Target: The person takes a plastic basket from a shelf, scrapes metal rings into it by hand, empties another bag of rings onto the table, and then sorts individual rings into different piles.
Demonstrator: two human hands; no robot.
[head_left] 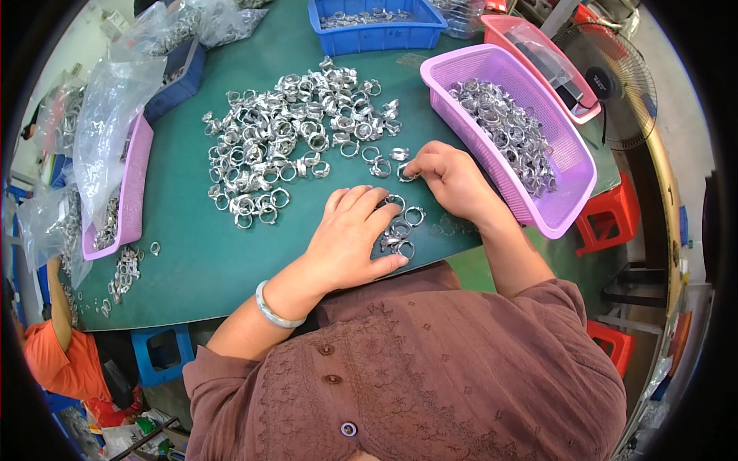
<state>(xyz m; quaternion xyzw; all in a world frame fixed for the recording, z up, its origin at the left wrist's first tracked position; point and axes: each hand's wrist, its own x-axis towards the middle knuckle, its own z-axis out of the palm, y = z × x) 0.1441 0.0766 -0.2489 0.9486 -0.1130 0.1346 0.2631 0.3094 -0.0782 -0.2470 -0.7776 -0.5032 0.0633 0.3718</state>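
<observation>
My left hand (346, 234) lies palm down near the table's front edge, its fingers stretched out. Beside its fingers and thumb is a small group of silver metal rings (400, 237); some may be partly under the hand. With thumb and forefinger, my right hand (455, 184) pinches one metal ring (407, 174) low over the green tabletop. A few more loose rings (380, 166) lie just left of that pinch. Farther off spreads a large heap of similar rings (280, 131), many with a thicker raised part on one side.
A purple basket (566, 219) holding many rings stands at the right, with a pink basket (588, 115) and a fan (626, 84) behind it. A blue bin (377, 38) sits at the back. Another purple basket (134, 192) and plastic bags (115, 107) are left, near a person in orange (65, 357).
</observation>
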